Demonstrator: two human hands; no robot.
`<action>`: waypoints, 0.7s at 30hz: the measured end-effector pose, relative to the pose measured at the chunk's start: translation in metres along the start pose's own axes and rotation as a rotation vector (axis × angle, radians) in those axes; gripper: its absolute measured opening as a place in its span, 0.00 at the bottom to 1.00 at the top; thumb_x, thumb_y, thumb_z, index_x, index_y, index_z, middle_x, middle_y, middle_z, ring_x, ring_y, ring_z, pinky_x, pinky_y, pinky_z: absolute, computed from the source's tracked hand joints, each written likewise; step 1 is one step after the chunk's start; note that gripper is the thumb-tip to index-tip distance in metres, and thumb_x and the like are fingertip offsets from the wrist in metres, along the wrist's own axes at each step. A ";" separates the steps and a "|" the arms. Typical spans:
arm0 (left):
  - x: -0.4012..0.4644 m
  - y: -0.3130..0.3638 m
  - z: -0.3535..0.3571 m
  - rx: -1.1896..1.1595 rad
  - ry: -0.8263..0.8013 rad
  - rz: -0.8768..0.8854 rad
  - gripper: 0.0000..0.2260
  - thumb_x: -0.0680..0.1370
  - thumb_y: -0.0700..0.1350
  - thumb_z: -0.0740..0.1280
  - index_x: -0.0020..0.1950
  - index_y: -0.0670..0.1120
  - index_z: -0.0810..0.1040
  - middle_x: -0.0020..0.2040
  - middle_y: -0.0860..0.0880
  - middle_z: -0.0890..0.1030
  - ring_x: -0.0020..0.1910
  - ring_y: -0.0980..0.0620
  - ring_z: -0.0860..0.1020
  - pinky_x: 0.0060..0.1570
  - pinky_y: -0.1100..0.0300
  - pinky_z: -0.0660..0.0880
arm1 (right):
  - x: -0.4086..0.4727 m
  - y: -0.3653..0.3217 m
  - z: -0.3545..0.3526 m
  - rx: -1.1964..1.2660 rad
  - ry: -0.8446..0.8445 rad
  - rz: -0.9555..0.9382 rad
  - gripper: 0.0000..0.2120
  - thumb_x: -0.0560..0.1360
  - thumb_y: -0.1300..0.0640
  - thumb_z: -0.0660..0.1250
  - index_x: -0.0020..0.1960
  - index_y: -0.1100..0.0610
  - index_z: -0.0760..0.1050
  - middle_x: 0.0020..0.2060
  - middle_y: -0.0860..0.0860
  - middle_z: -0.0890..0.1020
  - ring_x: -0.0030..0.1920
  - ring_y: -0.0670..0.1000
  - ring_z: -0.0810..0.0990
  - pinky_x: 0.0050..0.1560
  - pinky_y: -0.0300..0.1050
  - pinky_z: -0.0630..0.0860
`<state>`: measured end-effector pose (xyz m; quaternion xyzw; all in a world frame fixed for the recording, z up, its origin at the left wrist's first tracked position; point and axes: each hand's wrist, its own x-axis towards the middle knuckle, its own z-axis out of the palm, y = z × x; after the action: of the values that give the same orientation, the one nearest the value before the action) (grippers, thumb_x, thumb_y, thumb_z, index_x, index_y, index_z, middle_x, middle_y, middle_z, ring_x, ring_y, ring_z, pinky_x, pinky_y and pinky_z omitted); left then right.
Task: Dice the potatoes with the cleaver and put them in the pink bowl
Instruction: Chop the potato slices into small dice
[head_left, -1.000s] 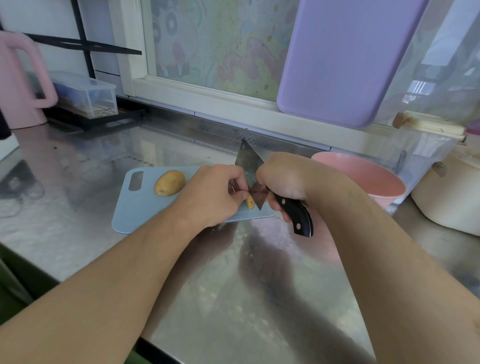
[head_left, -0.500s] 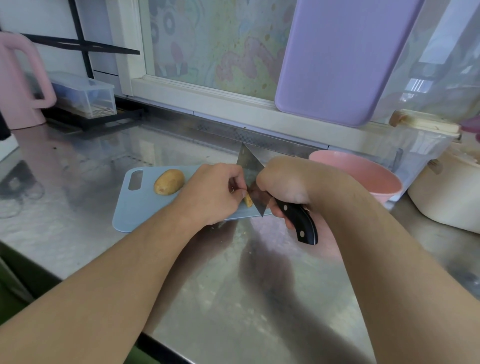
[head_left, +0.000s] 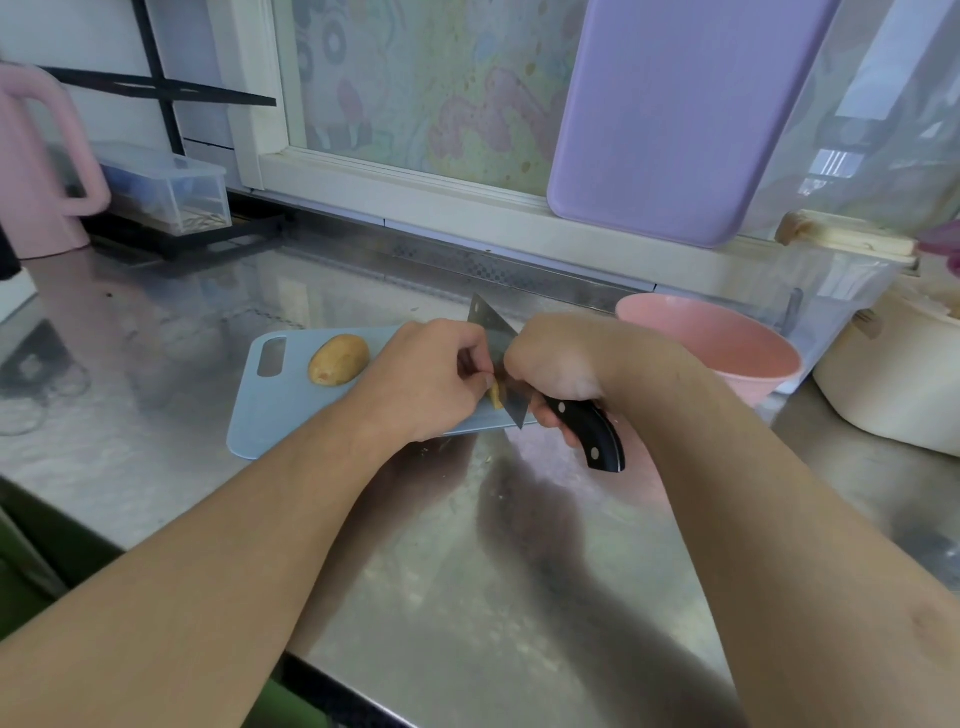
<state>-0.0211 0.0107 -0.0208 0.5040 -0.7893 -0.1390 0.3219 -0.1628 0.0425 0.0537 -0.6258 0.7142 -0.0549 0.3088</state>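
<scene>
We find no brand, label or legible writing anywhere; the window film behind the counter carries only cartoon figures. On the pale blue cutting board (head_left: 291, 410) our left hand (head_left: 421, 379) has its fingers curled down onto a potato piece (head_left: 497, 396), holding it at the board's right end; only a yellow sliver shows beside the blade, so we cannot say how much of it is left. Our right hand (head_left: 558, 358) is wrapped round the black riveted handle of the cleaver (head_left: 493, 343), whose blade stands against the piece with its near corner at the board's near edge. A whole potato (head_left: 338, 359) lies on the left part of the board, next to the handle slot and well apart from the hands. The pink bowl (head_left: 727, 338) sits on the steel counter (head_left: 467, 571) just right of the right wrist; what it holds is hidden from this angle.

Compared with half a second ago, the cleaver's handle points a little more toward us and the blade has come lower against the piece, while the left hand keeps the same hold. The whole potato and the bowl have not moved.

At the far left stand a pink jug (head_left: 36, 171) and a clear plastic box (head_left: 171, 192); a lilac cutting board (head_left: 675, 114) leans on the window, and a cream pot (head_left: 893, 384) sits far right.
</scene>
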 end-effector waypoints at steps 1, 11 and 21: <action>0.000 0.000 0.000 0.007 -0.001 0.007 0.06 0.78 0.44 0.72 0.42 0.53 0.82 0.41 0.57 0.83 0.46 0.58 0.80 0.45 0.63 0.76 | 0.002 -0.001 0.002 -0.009 0.001 -0.006 0.12 0.81 0.58 0.53 0.46 0.64 0.71 0.22 0.57 0.73 0.16 0.53 0.72 0.24 0.37 0.73; -0.002 0.000 0.001 -0.047 -0.018 -0.016 0.06 0.77 0.45 0.74 0.42 0.54 0.81 0.41 0.56 0.83 0.42 0.59 0.80 0.36 0.70 0.70 | 0.005 0.011 0.013 0.039 0.099 -0.090 0.10 0.74 0.66 0.54 0.40 0.64 0.72 0.22 0.58 0.76 0.16 0.55 0.74 0.24 0.38 0.74; -0.003 -0.004 0.003 -0.075 -0.004 -0.018 0.06 0.77 0.45 0.74 0.42 0.55 0.81 0.42 0.56 0.83 0.44 0.60 0.80 0.39 0.71 0.71 | 0.013 0.017 0.013 0.181 0.090 -0.124 0.07 0.76 0.62 0.56 0.45 0.62 0.72 0.22 0.59 0.75 0.18 0.56 0.73 0.32 0.45 0.74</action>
<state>-0.0196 0.0111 -0.0259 0.4985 -0.7796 -0.1725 0.3376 -0.1708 0.0379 0.0308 -0.6352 0.6794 -0.1662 0.3274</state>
